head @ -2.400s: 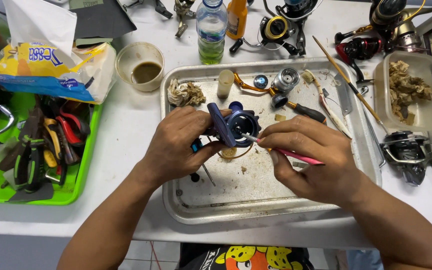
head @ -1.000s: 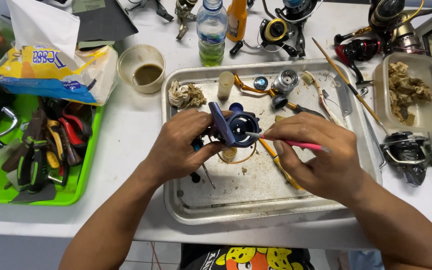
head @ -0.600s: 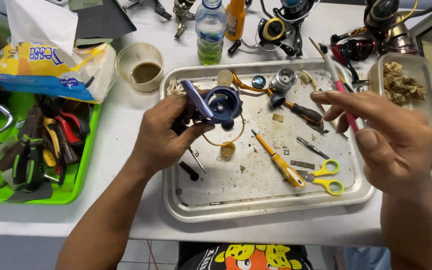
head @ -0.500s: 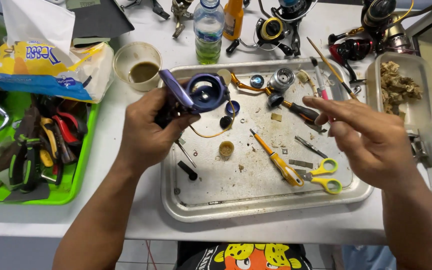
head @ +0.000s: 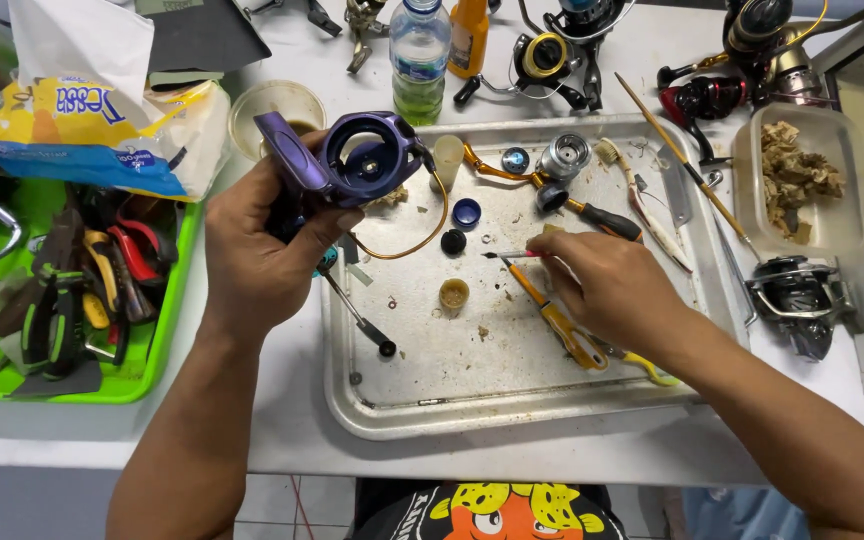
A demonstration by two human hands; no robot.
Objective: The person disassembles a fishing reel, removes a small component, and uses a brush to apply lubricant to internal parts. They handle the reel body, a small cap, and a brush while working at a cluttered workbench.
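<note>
Item, reel servicing: a purple reel body [head: 347, 165] is being gripped in the left hand [head: 262, 255] above the metal tray [head: 392, 400], while a thin pink-handled pick [head: 512, 255] is being pinched by the right hand [head: 607, 285]; realignment with the opening is likely being required next.

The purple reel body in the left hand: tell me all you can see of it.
The purple reel body looks like glossy painted metal, with a round open cavity facing the camera and a flat stem jutting left. The left hand holds it from below, lifted above the metal tray's far-left corner. An orange wire loops down from it.
</note>
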